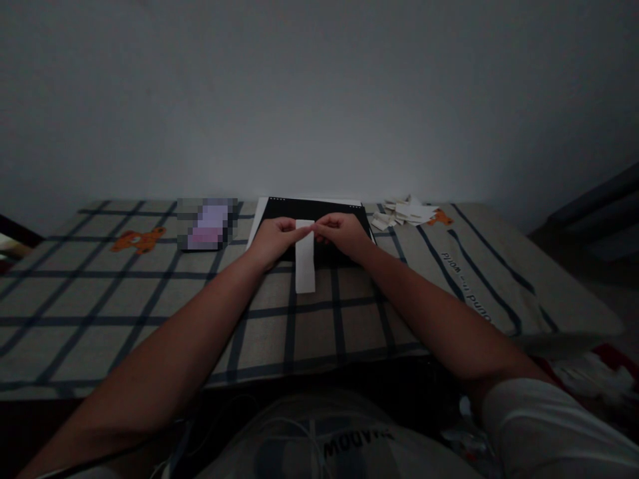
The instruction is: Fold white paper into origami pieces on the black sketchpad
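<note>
A narrow white paper strip [305, 265] lies lengthwise on the checked cloth, its far end over a black mat [319, 207]. My left hand [272, 241] pinches the strip's far end from the left, fingers closed on it. From the right, my right hand [344, 234] pinches the same end, fingertips meeting the left hand's. Both forearms reach forward from the bottom of the view.
The surface is covered by a beige cloth [150, 299] with dark blue checks and orange bear prints. A pile of small folded white papers [404, 213] sits at the back right. A blurred purple object [207, 225] lies left of the mat. A plain wall stands behind.
</note>
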The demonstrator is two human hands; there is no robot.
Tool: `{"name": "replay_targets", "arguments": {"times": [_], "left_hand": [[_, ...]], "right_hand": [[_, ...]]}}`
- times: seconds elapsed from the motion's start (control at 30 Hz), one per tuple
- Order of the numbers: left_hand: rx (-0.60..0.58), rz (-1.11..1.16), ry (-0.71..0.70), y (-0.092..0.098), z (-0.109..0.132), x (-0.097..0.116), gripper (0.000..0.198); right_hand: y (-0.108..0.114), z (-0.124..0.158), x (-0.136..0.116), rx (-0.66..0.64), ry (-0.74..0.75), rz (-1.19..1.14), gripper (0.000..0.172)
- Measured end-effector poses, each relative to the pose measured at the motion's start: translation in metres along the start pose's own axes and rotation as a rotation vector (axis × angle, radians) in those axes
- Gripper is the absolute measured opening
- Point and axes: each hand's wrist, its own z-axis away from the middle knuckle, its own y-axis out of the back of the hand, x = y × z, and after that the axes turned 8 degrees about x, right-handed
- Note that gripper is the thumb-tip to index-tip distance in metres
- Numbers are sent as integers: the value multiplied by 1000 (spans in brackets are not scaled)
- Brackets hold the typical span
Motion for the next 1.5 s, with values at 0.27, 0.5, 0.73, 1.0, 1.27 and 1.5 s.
{"name": "replay_targets", "arguments": {"times": [0.27, 0.5, 0.73, 1.0, 1.27, 1.5], "left_hand": [[-75, 101, 95, -1, -1, -1, 43], [-110, 155, 132, 0, -3, -3, 38], [-123, 178, 141, 0, -4, -6, 39], [-103, 155, 127, 0, -1, -1, 36], [-38, 136, 101, 0, -1, 2, 31], [-126, 254, 172, -1, -3, -4, 34]], "right_hand": [[1, -2, 4, 4, 23, 44, 25], [1, -2, 3, 10, 11, 36, 24], [0, -3, 5, -15, -22, -21, 23], [-3, -3, 4, 0, -75, -114, 21], [-4, -5, 5, -38, -186, -253, 20], [-3, -5, 2, -14, -190, -233, 18]]}}
